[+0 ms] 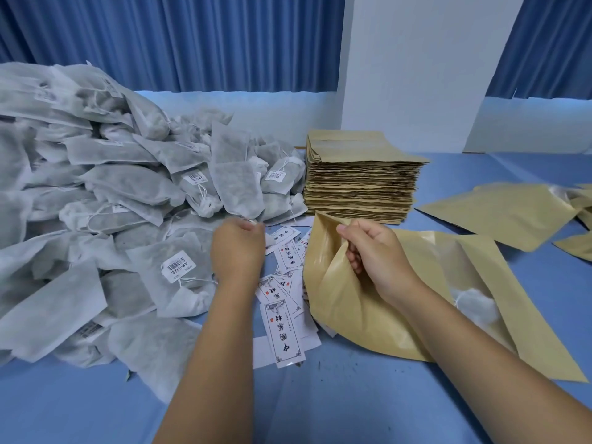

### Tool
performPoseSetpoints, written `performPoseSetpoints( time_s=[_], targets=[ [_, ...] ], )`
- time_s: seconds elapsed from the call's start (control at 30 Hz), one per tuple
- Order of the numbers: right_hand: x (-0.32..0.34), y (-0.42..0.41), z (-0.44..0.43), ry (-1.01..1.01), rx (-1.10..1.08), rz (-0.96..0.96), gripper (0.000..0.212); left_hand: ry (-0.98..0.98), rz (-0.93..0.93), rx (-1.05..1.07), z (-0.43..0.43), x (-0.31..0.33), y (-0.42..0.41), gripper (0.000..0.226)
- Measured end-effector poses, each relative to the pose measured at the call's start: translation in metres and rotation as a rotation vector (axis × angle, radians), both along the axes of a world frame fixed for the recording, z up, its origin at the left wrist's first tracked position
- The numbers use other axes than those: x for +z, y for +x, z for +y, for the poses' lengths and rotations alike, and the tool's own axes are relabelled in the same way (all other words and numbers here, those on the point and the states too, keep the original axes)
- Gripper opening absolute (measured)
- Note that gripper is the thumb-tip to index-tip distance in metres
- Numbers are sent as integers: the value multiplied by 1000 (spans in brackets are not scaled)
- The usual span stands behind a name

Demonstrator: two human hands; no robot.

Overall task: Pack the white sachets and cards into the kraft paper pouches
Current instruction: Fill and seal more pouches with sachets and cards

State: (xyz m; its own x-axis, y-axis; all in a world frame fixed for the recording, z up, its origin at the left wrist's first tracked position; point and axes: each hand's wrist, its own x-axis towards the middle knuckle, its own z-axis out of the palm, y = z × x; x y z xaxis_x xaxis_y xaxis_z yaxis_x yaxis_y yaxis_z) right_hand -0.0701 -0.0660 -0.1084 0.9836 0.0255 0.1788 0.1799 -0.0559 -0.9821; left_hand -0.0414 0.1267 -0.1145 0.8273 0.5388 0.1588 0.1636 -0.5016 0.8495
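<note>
A big heap of white sachets (105,200) with barcode labels covers the left of the blue table. My left hand (237,248) reaches to the heap's edge and pinches the bottom of one upright sachet (234,184). White printed cards (282,328) lie scattered between my arms. My right hand (371,251) grips the upper edge of a kraft paper pouch (339,302), holding its mouth open. Under it lies another kraft pouch (474,283) with a clear window showing a sachet inside.
A tall stack of flat kraft pouches (362,184) stands behind my hands. More kraft pouches (503,213) lie at the right. A white pillar (416,75) and blue curtains (179,40) stand behind the blue table (352,405).
</note>
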Motion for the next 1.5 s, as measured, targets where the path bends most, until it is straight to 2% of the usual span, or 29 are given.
performPoseSetpoints(
  time_s=[0.07, 0.13, 0.17, 0.23, 0.3, 0.37, 0.5, 0.63, 0.73, 0.8, 0.87, 0.93, 1.03, 1.1, 1.27, 1.4, 1.47, 1.5],
  targets=[
    [-1, -1, 0, -11, 0, 7, 41, 57, -4, 126, 7, -5, 3, 37],
    [-1, -1, 1, -18, 6, 12, 41, 122, 83, 119, 6, -11, 6, 56],
    [-1, -1, 1, -21, 12, 12, 43, 142, 116, 105, 4, -14, 7, 58],
    [-2, -1, 2, -33, 24, 6, 46, 122, 118, 72, 1, -16, 9, 48],
    [-2, -2, 1, -46, 30, 4, 46, 52, 27, 10, 0, -14, 9, 26],
    [-3, -2, 1, -52, 33, 8, 45, -85, -59, -47, -2, -8, 6, 20],
    [-4, -2, 2, -53, 30, 11, 45, -474, -241, -157, -9, 12, -7, 32],
    [-3, -1, -3, 17, -18, -3, 45, -850, -204, -239, -8, 25, -8, 25],
    [-3, 1, -6, 70, -33, 1, 44, -985, -237, -408, -10, 27, -11, 20],
    [-4, 3, -7, 98, -32, 6, 42, -944, -212, -515, -13, 28, -14, 21],
    [-5, 4, -7, 122, -25, 6, 40, -803, -139, -622, -15, 28, -16, 22],
    [-5, 5, -7, 130, -17, 1, 40, -658, -34, -766, -20, 27, -18, 14],
    [-6, 4, -6, 119, 1, -3, 43, -267, 57, -867, -32, 17, -22, 9],
    [-5, 3, -5, 107, 6, -2, 45, -116, 35, -846, -45, 10, -23, 9],
    [1, 0, -3, 261, 20, 2, 46, -9, 23, -783, -68, 5, -21, 19],
    [2, -3, 3, 170, 51, -30, 48, -71, 92, -917, -69, 7, -19, 19],
    [4, -1, 3, 191, 35, 2, 48, -46, 130, -919, -63, 9, -17, 6],
    [5, 0, 2, 209, 25, 18, 48, -33, 146, -918, -59, 9, -16, 9]
  ],
)
